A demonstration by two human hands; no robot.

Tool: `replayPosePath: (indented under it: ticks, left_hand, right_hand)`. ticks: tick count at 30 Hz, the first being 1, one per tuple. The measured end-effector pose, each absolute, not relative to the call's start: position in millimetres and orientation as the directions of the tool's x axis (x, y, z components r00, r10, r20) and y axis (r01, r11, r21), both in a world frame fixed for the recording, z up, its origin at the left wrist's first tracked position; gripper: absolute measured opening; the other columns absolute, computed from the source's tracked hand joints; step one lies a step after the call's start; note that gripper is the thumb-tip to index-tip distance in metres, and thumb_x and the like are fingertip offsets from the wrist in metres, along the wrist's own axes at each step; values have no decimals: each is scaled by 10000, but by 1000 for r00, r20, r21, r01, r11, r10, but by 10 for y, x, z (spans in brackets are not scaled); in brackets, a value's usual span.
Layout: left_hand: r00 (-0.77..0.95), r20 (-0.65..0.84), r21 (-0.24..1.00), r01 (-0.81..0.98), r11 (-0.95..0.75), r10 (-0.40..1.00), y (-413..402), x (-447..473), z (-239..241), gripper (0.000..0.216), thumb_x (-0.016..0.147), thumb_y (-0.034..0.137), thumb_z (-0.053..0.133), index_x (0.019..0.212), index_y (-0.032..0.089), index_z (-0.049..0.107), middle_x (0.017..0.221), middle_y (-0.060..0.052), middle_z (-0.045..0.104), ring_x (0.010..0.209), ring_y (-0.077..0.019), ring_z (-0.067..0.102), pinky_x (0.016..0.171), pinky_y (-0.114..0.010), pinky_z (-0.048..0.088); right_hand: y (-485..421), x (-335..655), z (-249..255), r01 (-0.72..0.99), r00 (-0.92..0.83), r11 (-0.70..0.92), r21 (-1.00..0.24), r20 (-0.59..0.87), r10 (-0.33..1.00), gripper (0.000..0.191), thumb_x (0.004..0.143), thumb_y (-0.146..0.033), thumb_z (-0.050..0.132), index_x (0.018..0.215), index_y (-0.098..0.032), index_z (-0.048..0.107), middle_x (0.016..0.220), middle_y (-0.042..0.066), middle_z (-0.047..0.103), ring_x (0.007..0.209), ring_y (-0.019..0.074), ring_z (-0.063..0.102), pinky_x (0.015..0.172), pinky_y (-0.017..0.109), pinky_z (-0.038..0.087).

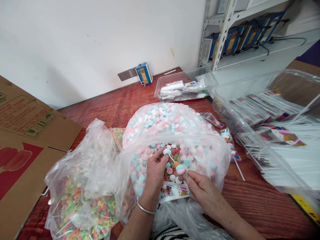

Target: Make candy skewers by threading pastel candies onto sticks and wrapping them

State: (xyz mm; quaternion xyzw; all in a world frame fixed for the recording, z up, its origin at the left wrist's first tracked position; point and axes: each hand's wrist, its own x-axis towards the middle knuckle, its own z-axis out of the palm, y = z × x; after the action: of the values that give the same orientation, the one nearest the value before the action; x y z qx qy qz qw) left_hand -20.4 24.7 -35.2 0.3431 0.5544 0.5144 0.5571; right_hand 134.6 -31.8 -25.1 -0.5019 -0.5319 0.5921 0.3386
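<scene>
Above an opened clear plastic bag (210, 146) of pastel candies, my two hands are closed on one short white stick (172, 158). My left hand (156, 166) pinches a blue-and-white candy (167, 151) at the stick's upper end. Toward the other end sit a small orange candy (176, 164) and a blue, white and pink candy (180, 169). The fingertips of my right hand (200, 188) grip the edge of that lower candy. Loose round candies and small coloured ring candies (176, 153) lie beneath, and a printed packet (173, 192) is below my hands.
A clear bag of ring candies (87, 213) and a cardboard box (32, 133) stand at left. At right, a large clear bin (240, 133) holds white sticks and printed wrappers. Behind are a smaller clear tray (185, 96), a blue device (144, 74) and metal shelving (222, 36).
</scene>
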Motion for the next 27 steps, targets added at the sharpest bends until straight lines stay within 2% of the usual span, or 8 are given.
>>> replayPosePath:
  ticks: [4,8,13,20,23,25,27]
  left_hand:
    - [-160,-271,955,-168,244,949,231,-190,-359,398,736,368,748,1082,173,721,756,-10,670,666,-122,576,604,-226,489]
    - [-147,-250,964,-127,232,957,211,-173,-382,385,759,385,729,1088,186,718,824,-24,682,699,-124,579,626,-231,492]
    - [-161,-217,976,-39,214,963,195,-161,-380,349,759,366,725,1057,185,738,824,-29,698,731,-124,595,658,-222,490]
    - [-105,-200,978,36,204,974,187,-150,-371,324,790,331,678,1073,181,729,681,6,661,519,-85,525,497,-196,437]
    - [-46,-170,982,80,173,984,187,-145,-374,289,804,284,647,1061,177,727,654,17,632,487,-74,504,471,-186,413]
    - [-2,-156,984,89,156,988,172,-136,-394,288,825,258,610,1079,176,718,669,11,637,484,-77,515,473,-193,422]
    - [40,-103,989,112,98,994,136,-125,-425,292,841,225,577,1095,183,714,776,-21,688,560,-101,581,543,-220,482]
  right_hand:
    - [-349,1324,-309,22,-288,-343,-939,-334,897,329,930,-443,408,892,-187,612,510,-82,327,424,103,261,406,234,182]
    - [-362,1284,-292,-36,-279,-419,-907,-394,876,338,916,-476,410,914,-195,598,444,-103,316,357,93,229,379,234,174]
    - [-333,1242,-243,-56,-265,-416,-908,-388,883,330,909,-469,402,930,-191,579,408,-116,310,329,90,211,358,230,180]
    - [-303,1211,-353,-71,-279,-410,-909,-376,884,316,905,-471,416,936,-191,560,406,-122,308,322,86,202,354,231,181]
    - [-294,1221,-379,-82,-295,-400,-913,-361,884,311,910,-480,419,926,-201,556,416,-131,266,326,82,175,363,232,181]
    - [-285,1234,-398,-83,-296,-388,-918,-349,889,297,916,-480,423,919,-211,549,427,-131,252,335,84,181,376,233,187]
    - [-275,1248,-432,-72,-270,-364,-929,-333,903,291,922,-483,425,903,-217,542,447,-122,264,356,91,216,393,233,203]
